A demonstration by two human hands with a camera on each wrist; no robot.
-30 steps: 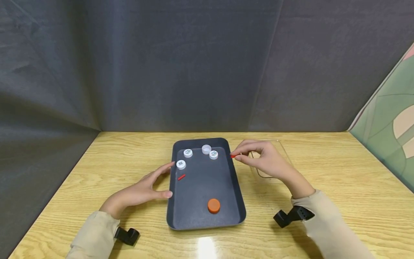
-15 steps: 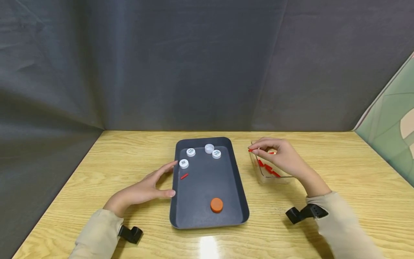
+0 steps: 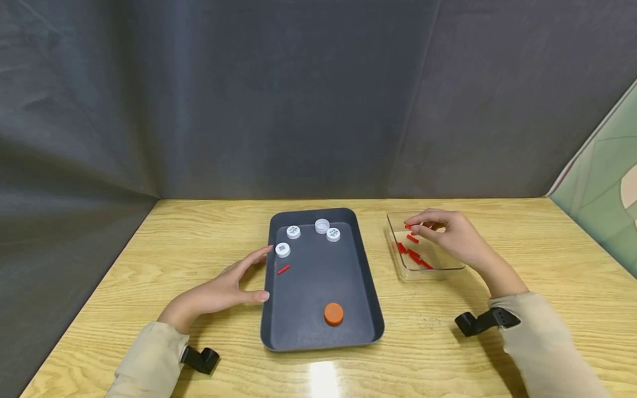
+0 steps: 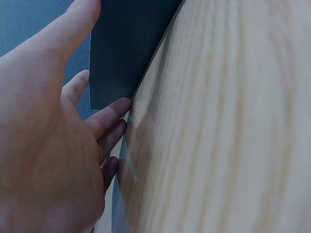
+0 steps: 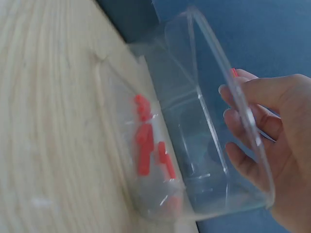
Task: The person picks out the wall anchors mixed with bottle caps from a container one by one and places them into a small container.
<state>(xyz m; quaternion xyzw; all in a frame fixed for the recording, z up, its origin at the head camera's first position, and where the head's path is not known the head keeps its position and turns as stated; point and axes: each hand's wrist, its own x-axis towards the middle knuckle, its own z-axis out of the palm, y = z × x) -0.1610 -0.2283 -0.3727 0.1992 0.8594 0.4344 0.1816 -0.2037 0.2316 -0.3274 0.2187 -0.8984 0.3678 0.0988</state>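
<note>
Over a clear plastic box [image 3: 432, 270], my right hand [image 3: 455, 237] pinches a small red stick [image 3: 408, 226] between thumb and fingertips. Only the stick's tip [image 5: 234, 72] shows in the right wrist view. Several more red sticks [image 3: 414, 256] lie on the box's floor. My left hand [image 3: 214, 293] has its fingers and thumb spread along the left edge of a dark grey tray [image 3: 318, 276]. In the tray, one red stick [image 3: 283, 269] lies just below a white bottle cap [image 3: 282, 250].
Near the tray's far end are two more printed white caps [image 3: 293, 232] and an upturned white cap [image 3: 322, 226]. An orange cap [image 3: 333, 314] sits at the near end. Tray and box stand on a wooden table [image 3: 418, 342], with a dark curtain [image 3: 318, 99] behind.
My right hand has moved right, from the tray's right edge to over the clear box, carrying the red stick. The left hand has stayed beside the tray.
</note>
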